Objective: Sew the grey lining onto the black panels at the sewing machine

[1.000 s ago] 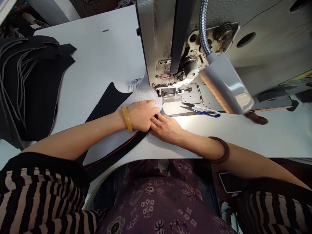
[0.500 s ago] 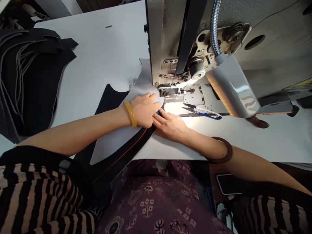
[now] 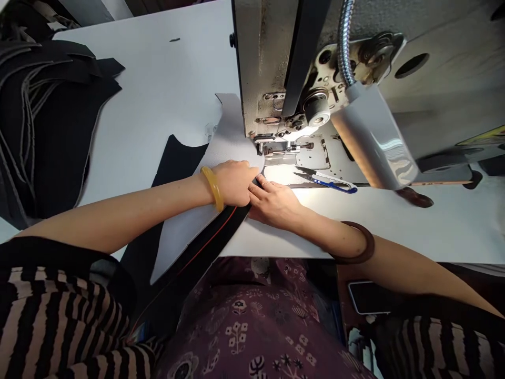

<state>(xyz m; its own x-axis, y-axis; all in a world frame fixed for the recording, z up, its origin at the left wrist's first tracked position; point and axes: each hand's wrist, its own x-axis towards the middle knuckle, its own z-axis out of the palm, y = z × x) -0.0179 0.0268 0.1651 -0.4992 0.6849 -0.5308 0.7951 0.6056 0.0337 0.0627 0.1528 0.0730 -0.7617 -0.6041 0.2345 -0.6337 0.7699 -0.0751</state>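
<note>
My left hand [image 3: 233, 182], a yellow bangle on its wrist, lies palm down with fingers curled on a white mesh fabric piece [image 3: 224, 142] that runs under the sewing machine's presser foot [image 3: 272, 149]. My right hand [image 3: 273, 202] rests beside it, fingers stretched flat, pressing a black strip with a red line [image 3: 209, 242] along the white piece's edge. A black fabric piece [image 3: 173, 160] lies under the white one. The fingertips of both hands sit just in front of the needle area.
The sewing machine head [image 3: 315, 63] and its lamp [image 3: 374, 142] fill the upper right. Blue-handled thread snips [image 3: 327, 181] lie on the machine bed. A stack of black fabric pieces [image 3: 43, 121] sits at the left. A phone [image 3: 366, 297] lies below the table edge.
The white piece has fed further back past the presser foot, its far end now showing behind the machine. Both hands stayed close to the foot, shifting only slightly.
</note>
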